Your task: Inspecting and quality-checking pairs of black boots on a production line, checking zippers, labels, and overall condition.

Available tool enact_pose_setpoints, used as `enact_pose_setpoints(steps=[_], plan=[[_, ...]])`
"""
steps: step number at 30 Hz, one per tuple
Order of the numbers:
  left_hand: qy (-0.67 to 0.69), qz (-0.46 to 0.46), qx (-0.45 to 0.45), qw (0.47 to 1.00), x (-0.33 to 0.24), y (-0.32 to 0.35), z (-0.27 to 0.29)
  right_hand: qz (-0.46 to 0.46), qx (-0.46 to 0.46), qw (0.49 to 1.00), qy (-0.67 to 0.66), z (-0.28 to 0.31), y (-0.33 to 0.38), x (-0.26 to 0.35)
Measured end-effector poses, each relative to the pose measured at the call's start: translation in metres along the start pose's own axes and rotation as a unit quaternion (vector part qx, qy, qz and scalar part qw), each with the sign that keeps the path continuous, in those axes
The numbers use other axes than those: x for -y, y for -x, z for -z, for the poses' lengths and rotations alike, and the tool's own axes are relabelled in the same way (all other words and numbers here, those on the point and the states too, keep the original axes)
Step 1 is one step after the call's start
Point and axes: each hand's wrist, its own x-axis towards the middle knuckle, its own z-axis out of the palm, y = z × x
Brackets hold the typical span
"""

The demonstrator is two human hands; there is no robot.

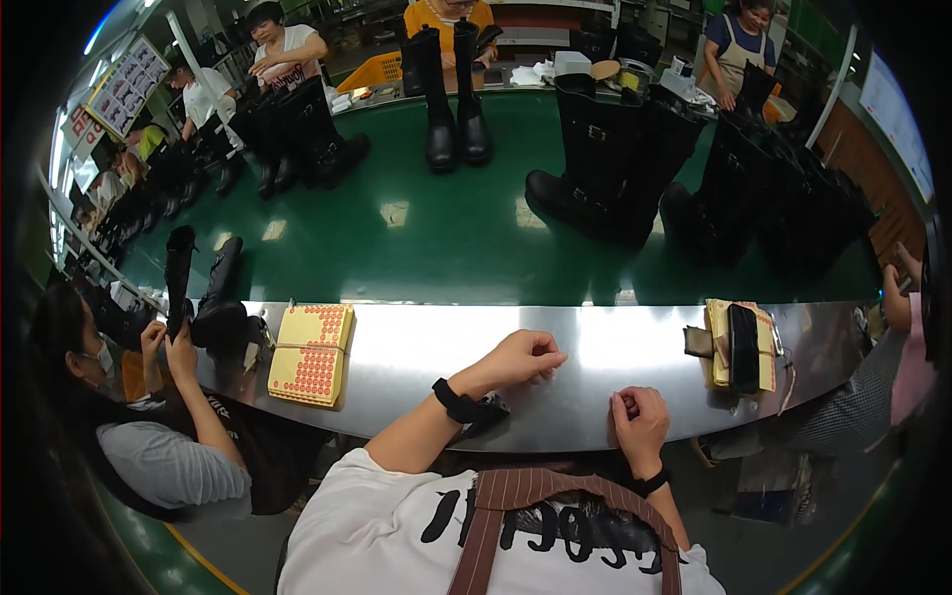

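My left hand (526, 359) hangs over the metal ledge (436, 347), fingers curled and thumb pinched against them. Lower and to its right, my right hand (640, 421) is curled into a loose fist by the ledge's near edge. Whatever either hand may hold is too small or hidden to make out. Under my left wrist lies a small dark object (488, 415), partly covered by the forearm. Beyond the ledge, a pair of tall black boots (456, 119) stands upright on the green surface.
A banded stack of yellow cards (310, 357) lies left on the ledge; a similar stack (764, 347) at right has a black case (742, 347) on it. Black buckled boots (605, 164) crowd the right side. A co-worker (159, 426) handles a boot at left; others stand across.
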Motion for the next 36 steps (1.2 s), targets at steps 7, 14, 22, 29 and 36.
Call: enact_pose_setpoints(steps=[7,14,22,29,36], plan=[[-0.025,-0.003,-0.036,0.999,-0.009,-0.005,0.017,-0.017,0.01,1.0,-0.01,0.001,-0.002,0.001],[-0.087,-0.038,-0.126,0.988,-0.03,-0.027,0.074,-0.026,0.01,0.999,-0.022,0.002,-0.003,0.001],[-0.44,-0.112,-0.407,0.792,-0.071,-0.128,0.262,-0.022,0.041,0.999,0.012,0.004,-0.011,-0.002],[-0.564,-0.158,-0.419,0.694,-0.067,-0.234,0.361,-0.027,0.057,0.998,0.027,-0.005,-0.009,-0.022],[-0.338,0.21,-0.435,0.807,-0.066,-0.309,0.372,-0.013,0.109,0.992,0.054,-0.008,0.0,-0.036]])
